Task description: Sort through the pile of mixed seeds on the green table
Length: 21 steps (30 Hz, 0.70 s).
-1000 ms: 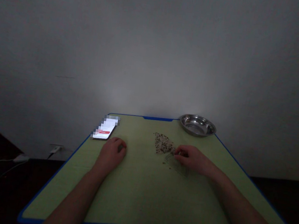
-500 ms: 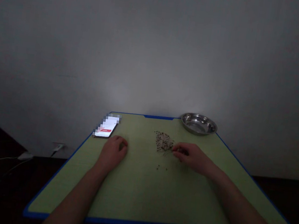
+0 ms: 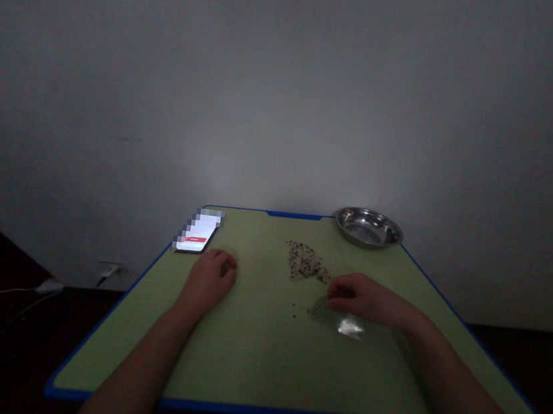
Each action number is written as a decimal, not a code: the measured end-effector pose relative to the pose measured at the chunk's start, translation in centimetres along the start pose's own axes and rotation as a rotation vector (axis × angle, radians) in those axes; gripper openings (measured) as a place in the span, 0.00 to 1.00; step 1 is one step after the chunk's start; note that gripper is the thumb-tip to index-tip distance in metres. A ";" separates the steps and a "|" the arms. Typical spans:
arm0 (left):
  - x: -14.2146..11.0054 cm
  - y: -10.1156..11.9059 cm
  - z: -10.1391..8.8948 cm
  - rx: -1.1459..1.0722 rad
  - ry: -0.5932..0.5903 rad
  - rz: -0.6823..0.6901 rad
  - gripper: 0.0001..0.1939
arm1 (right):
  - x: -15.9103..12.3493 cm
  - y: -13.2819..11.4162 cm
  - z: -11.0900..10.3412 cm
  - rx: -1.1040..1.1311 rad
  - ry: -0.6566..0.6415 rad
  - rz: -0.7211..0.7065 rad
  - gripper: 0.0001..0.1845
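Observation:
On the green table top (image 3: 248, 351), my left hand (image 3: 208, 279) rests with its fingers loosely curled in, just below a phone; nothing shows in it. My right hand (image 3: 359, 298) is closed, thumb against fingers, on the upper edge of a clear plastic piece (image 3: 338, 321). Light glares off that piece, and I cannot tell whether it is a bag or a container. Left of my right fingertips lies a spread of small dark and pale grains (image 3: 306, 264), perhaps beans or seeds. A few loose dark grains (image 3: 294, 316) lie nearer to me.
A shiny metal bowl (image 3: 368, 229) stands at the back right corner. The lit phone (image 3: 197, 232) lies at the left edge. Blue trim (image 3: 295, 216) borders the table, with a grey wall (image 3: 289, 101) behind. White cables (image 3: 47, 288) hang at the lower left.
My right hand has moved slightly right and toward me from the grains' edge. The clear plastic piece now shows beneath it. Some grains have shifted right. My left hand stays put.

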<state>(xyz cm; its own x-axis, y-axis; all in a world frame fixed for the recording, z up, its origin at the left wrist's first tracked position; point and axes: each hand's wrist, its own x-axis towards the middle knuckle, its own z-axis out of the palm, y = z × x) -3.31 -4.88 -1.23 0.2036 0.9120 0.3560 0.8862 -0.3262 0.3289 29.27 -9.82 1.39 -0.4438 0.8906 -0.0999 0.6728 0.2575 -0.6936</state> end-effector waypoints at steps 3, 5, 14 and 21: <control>0.0 0.1 -0.1 0.003 -0.017 -0.012 0.09 | 0.1 0.0 -0.3 -0.058 0.093 0.005 0.07; 0.0 0.2 -0.2 0.005 -0.020 -0.017 0.09 | 0.2 0.1 -0.3 -0.065 0.108 0.005 0.07; 0.0 0.3 -0.2 0.002 -0.020 -0.019 0.09 | 0.1 -0.5 0.1 -0.035 0.045 -0.007 0.07; 0.0 0.2 -0.2 0.002 -0.013 -0.012 0.09 | -0.1 -0.3 0.0 0.001 0.008 -0.020 0.08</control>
<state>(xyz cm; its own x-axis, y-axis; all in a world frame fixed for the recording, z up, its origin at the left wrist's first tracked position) -3.17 -4.99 -1.00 0.1989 0.9190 0.3403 0.8896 -0.3150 0.3308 29.11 -9.99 1.61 -0.4522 0.8883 -0.0806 0.6637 0.2748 -0.6957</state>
